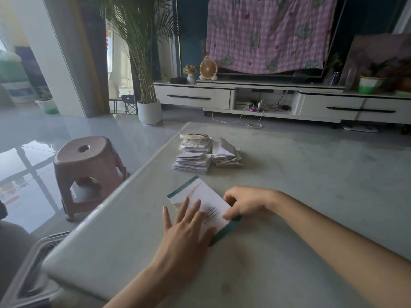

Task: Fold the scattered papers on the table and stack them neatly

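left hand (186,227) flat, fingers spread, presses paper (198,191); right hand (246,203) pinches its edge.

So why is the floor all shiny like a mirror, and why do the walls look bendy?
Head view: the glossy floor mirrors bright window light beside the pink stool; the wide-angle lens tilts the pillar and bows the TV cabinet; a pale haze softens the far room, while the left hand, right hand and paper look fairly sharp.
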`<state>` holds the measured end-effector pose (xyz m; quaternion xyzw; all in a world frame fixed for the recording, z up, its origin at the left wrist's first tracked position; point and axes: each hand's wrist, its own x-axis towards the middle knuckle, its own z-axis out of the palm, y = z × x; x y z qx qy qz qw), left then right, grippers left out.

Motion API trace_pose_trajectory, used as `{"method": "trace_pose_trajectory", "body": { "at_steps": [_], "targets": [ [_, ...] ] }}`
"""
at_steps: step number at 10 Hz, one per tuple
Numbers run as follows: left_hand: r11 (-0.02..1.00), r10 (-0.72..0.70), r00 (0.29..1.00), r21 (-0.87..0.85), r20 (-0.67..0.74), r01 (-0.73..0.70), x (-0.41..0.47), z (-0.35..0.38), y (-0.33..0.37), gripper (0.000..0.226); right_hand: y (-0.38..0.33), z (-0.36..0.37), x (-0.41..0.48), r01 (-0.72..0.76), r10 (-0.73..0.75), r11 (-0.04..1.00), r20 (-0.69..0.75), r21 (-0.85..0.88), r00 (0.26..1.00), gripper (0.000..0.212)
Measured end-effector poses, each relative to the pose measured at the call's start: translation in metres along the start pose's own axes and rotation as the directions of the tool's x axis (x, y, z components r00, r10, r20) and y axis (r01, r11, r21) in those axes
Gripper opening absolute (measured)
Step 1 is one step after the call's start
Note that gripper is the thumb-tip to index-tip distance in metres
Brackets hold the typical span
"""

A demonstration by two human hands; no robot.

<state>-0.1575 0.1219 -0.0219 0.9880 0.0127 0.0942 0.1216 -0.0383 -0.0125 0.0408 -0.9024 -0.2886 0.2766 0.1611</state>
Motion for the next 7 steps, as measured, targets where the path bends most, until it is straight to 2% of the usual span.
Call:
{"method": "trace_pose_trajectory", "body": {
  "at_steps": [1, 2, 3, 4, 6, 7],
  "targets": [
    [0.967, 0.082, 0.943, -0.204, -0.322, -0.153, 0.003, 0.001, -0.005, 0.067, 0.014, -0.013, -0.017, 0.084, -0.066, 0.946, -0.066, 0.313, 0.996, 0.010],
    [0.935, 0.007, 0.775, -0.272, -0.632, -0.229, 0.023, -0.006, -0.010, 0.043, 0.028, -0.045, -0.012, 0.192, 0.033, 0.739, -0.319, 0.646, 0.947, 0.009],
    [0.920, -0.070, 0.764, -0.337, -0.641, -0.199, 0.047, 0.002, -0.003, 0.039, 0.034, -0.068, 0.026, 0.183, 0.305, 0.610, -0.442, 0.771, 0.844, 0.005],
    [0.920, -0.038, 0.788, -0.330, -0.614, -0.213, 0.058, 0.023, 0.002, 0.030, 0.031, -0.073, 0.069, 0.122, 0.441, 0.559, -0.418, 0.820, 0.794, 0.016],
    [0.920, 0.053, 0.726, -0.249, -0.685, -0.302, 0.061, 0.024, 0.004, 0.023, 0.036, -0.059, 0.103, -0.020, 0.468, 0.664, -0.395, 0.747, 0.791, 0.031],
    [0.927, 0.035, 0.726, -0.250, -0.687, -0.281, 0.062, 0.027, 0.004, 0.024, 0.034, -0.053, 0.096, -0.105, 0.489, 0.762, -0.462, 0.639, 0.740, 0.039]
  ]
}}
